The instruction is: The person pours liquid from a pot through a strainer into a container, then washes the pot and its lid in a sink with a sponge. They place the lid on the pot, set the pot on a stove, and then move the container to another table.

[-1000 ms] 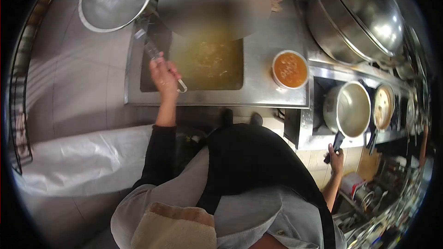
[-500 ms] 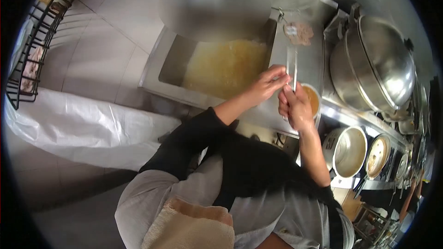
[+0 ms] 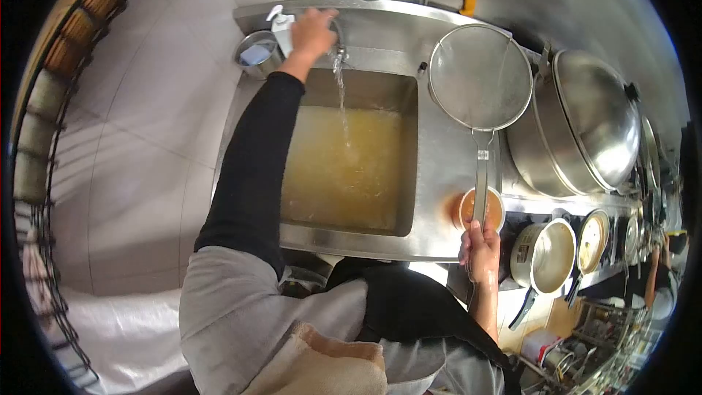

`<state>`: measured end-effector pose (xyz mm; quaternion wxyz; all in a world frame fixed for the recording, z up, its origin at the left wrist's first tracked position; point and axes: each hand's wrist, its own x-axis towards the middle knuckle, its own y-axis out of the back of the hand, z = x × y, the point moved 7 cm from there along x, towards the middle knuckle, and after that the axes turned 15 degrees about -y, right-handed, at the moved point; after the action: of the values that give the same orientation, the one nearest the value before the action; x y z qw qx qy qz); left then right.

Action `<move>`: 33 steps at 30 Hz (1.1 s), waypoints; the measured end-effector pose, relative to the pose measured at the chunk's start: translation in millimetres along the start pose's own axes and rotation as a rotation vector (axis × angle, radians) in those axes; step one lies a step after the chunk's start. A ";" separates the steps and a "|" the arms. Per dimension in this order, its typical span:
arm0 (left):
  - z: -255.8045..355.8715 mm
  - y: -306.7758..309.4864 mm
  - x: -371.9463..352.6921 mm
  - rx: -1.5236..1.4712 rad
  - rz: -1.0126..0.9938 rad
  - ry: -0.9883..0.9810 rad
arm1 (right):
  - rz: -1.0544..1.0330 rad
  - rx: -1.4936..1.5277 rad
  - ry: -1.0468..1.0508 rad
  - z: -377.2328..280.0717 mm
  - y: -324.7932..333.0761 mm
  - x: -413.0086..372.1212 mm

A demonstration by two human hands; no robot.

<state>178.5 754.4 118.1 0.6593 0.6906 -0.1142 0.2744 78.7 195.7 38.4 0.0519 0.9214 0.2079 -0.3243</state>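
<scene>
My left hand (image 3: 311, 34) reaches over the tap (image 3: 338, 53) at the back of the sink, its somewhat blurred fingers stretched out at the tap's top. Water runs from it into the steel sink (image 3: 349, 79), which holds cloudy yellowish water (image 3: 333, 175). With my right hand (image 3: 482, 252) I grip the end of a long-handled strainer (image 3: 480, 77). Its round fine mesh lies over the counter right of the sink, facing up. The strainer's handle passes across a bowl of orange-brown liquid (image 3: 493, 210), hiding part of it.
Left of the tap are a white pump bottle (image 3: 282, 28) and a steel container (image 3: 257, 58) with a bluish thing inside. On the right stand a large dome-lidded pot (image 3: 578, 124) and a black-handled saucepan (image 3: 545, 256). Another person (image 3: 664, 281) is at the far right.
My left hand has left the strainer's handle and moved up and left to the tap. My right hand still holds the handle, lower in view. The tap and running water have come into view.
</scene>
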 end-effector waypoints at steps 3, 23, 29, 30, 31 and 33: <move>-57.9 4.3 -43.5 -0.106 0.554 0.229 | 0.076 -0.011 0.010 10.0 7.7 -12.4; -22.7 -250.6 -73.5 -0.421 -0.217 0.690 | 0.127 -0.106 0.002 2.7 -7.0 -10.7; -21.3 -230.8 -130.1 -0.441 0.007 0.643 | 0.155 -0.161 0.013 -4.9 -7.4 -17.4; -20.5 -225.9 -137.8 -0.497 0.210 0.797 | 0.203 -0.267 0.023 -6.4 -0.6 -17.9; -7.0 -230.6 -148.7 -0.630 0.184 0.874 | 0.244 -0.373 0.040 -11.0 6.7 -17.4; 48.0 -197.9 -185.2 -0.855 0.163 0.936 | 0.302 -0.550 0.249 -36.4 16.5 -23.5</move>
<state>139.8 690.6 -146.9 0.8338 0.1626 0.0343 0.5265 89.9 180.9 80.8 0.3201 0.9258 0.1536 -0.1295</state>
